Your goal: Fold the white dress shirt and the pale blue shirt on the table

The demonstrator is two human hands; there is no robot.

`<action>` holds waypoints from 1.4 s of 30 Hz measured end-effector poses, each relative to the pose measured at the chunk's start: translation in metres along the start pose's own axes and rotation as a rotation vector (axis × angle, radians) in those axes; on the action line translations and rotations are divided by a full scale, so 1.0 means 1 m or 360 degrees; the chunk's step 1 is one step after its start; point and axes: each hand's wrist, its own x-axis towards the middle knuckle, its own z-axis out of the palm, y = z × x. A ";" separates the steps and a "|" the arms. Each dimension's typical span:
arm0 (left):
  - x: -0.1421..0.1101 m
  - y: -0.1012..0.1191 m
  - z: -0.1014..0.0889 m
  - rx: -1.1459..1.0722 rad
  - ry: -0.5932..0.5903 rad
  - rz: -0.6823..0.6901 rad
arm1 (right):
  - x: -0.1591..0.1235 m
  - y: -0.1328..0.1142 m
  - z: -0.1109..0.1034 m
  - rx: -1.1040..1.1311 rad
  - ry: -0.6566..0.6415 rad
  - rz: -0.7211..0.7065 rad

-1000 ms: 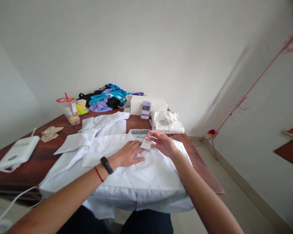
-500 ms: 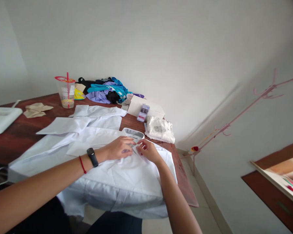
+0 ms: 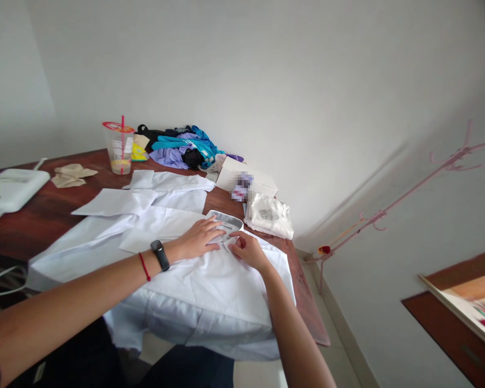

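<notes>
While a white shirt [image 3: 210, 293] lies spread across the near part of the worktop [image 3: 24, 226], its lower edge hanging over the front toward the person's dark-clad legs, both hands rest about its collar [image 3: 222, 217], which stands up as a curved band with a grey inner face. The left hand [image 3: 202, 236] is open, palm down, fingers parted and laid over the fabric at the left side of the collar; nothing is seen enclosed in it. On the same wrist are a black band [image 3: 160, 255] and, farther up the arm, a red cord [image 3: 144, 267]. The right hand [image 3: 246, 250] is partly curled at the near right side of the collar, thumb and forefinger close together; whether cloth is pinched between them cannot be told.

Beyond the shirt, further white cloth [image 3: 170, 191] lies in flat folds; its connection to the shirt is unclear. Behind, from left to right: a white device [image 3: 18, 188], a crumpled beige cloth [image 3: 71, 175], a clear cup [image 3: 117, 151] with a red straw, a heap of blue, violet and black clothes [image 3: 186, 151], a white box [image 3: 262, 181] with a small blurred item before it, and a folded white garment [image 3: 281, 218] bearing a grey print. A pink stand [image 3: 359, 227] appears slanted at right.
</notes>
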 end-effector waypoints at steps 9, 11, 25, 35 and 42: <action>0.000 0.004 -0.018 -0.0024 -0.0140 -0.0053 | -0.003 -0.010 -0.001 0.0192 -0.0099 -0.0012; -0.003 0.002 -0.014 -0.0015 -0.0223 -0.0103 | -0.004 -0.014 -0.002 0.0347 -0.0197 0.0023; -0.004 0.009 -0.023 0.0055 -0.0177 -0.0114 | -0.006 -0.022 -0.002 0.0589 -0.0557 0.0232; -0.007 0.004 -0.015 0.0054 -0.0141 -0.0078 | -0.007 -0.022 -0.004 0.0708 -0.0521 0.0201; -0.007 0.011 -0.021 0.0025 -0.0163 -0.0176 | -0.006 -0.017 -0.002 0.0756 -0.0531 0.0219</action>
